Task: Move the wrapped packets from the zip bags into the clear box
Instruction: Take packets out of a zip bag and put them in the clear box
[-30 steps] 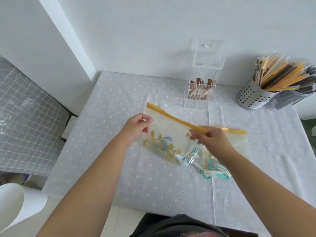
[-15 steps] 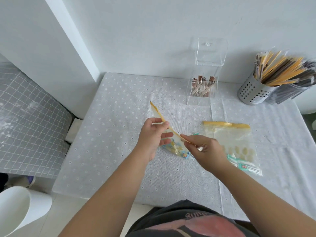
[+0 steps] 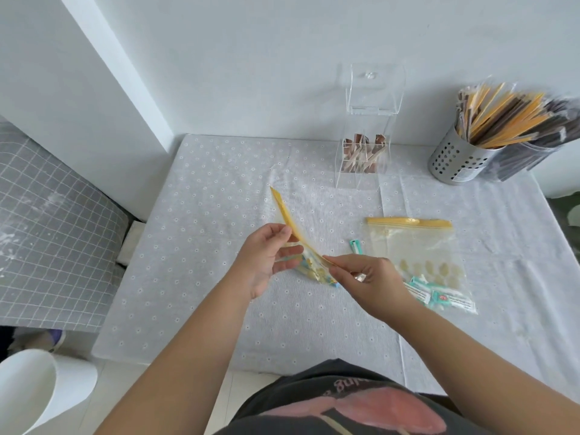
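I hold a clear zip bag point(image 3: 287, 221) with a yellow zip strip edge-on above the table. My left hand point(image 3: 266, 259) pinches its strip near the middle and my right hand point(image 3: 367, 277) pinches its near end. Blue and yellow wrapped packets point(image 3: 317, 273) hang in its bottom. A second zip bag point(image 3: 414, 243) lies flat to the right, with teal wrapped packets point(image 3: 439, 298) in its lower corner. One teal packet point(image 3: 356, 246) lies loose beside it. The clear box point(image 3: 362, 158) stands at the back with its lid up and brown packets inside.
A perforated metal cup point(image 3: 458, 160) full of long yellow and brown sticks stands at the back right. The table point(image 3: 204, 199) has a white dotted cloth and meets the wall behind. A grey checked surface point(image 3: 53, 221) lies left, a white bin point(image 3: 40, 390) at lower left.
I lifted the left bag off the second bag and turned it edge-on; my hands came closer together. The second bag now lies uncovered at the right.
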`<state>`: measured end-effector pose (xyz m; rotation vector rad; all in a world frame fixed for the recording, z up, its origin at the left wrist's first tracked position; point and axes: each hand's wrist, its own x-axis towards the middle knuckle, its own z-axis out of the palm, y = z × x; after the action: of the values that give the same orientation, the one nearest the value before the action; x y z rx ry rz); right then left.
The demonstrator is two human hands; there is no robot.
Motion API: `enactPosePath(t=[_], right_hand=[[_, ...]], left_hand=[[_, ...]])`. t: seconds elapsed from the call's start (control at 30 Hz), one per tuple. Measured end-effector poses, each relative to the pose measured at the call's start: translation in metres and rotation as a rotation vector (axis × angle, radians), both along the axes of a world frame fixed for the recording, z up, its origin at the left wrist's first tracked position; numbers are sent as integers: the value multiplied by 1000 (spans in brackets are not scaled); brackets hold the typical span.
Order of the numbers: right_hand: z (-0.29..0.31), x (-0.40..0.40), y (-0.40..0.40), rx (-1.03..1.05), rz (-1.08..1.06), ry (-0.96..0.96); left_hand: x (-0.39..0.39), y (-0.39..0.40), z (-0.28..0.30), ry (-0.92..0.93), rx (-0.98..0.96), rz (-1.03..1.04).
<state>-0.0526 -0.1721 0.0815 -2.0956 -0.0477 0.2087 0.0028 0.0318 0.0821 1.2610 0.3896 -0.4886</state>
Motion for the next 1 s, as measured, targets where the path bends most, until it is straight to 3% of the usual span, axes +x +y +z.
enactPosePath(t=[0.33, 0.5, 0.73, 0.87, 1.0], right_hand=[[-2, 4, 9, -11, 46, 53], [1, 16, 15, 107, -21, 175], [0, 34, 21, 25, -68, 202], [2, 48, 19, 251, 159, 378], [7, 49, 24, 407, 231, 437]], left_hand=[[-9, -5, 0, -20, 244, -199], [-15, -8, 1, -62, 222, -290], [-17, -10, 1, -122, 241, -350], [-17, -15, 1, -94, 158, -303], [-15, -25, -1, -135, 265, -201]])
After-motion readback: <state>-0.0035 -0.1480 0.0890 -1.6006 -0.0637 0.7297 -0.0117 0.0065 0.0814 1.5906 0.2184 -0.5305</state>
